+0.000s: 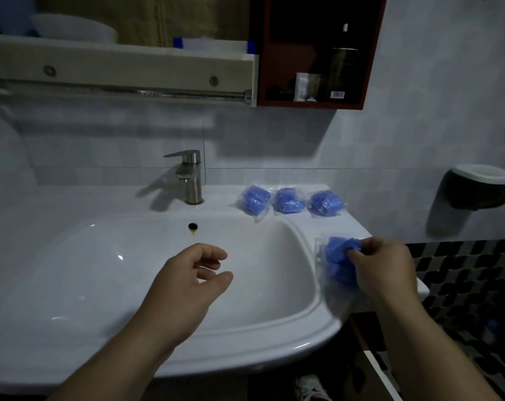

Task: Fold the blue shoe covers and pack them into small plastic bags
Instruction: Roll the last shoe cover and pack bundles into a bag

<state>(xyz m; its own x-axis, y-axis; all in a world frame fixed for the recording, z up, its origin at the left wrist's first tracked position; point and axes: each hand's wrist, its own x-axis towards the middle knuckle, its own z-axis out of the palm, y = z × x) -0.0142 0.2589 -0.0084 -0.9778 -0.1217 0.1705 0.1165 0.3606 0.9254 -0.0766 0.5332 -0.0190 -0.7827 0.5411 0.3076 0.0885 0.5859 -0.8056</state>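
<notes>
Three small clear plastic bags, each with a folded blue shoe cover inside, lie in a row on the sink's back right ledge: left bag (254,200), middle bag (289,200), right bag (326,202). At the sink's right edge my right hand (385,269) pinches a bunched blue shoe cover (339,263) that sits in a clear plastic bag (329,296). My left hand (187,280) hovers over the basin, fingers loosely curled, holding nothing.
A white ceramic sink (100,337) fills the middle, with a steel tap (192,176) at the back. A shelf with a towel rail (124,91) and a dark red cabinet (312,53) hang above. A soap dish (479,185) is on the right wall.
</notes>
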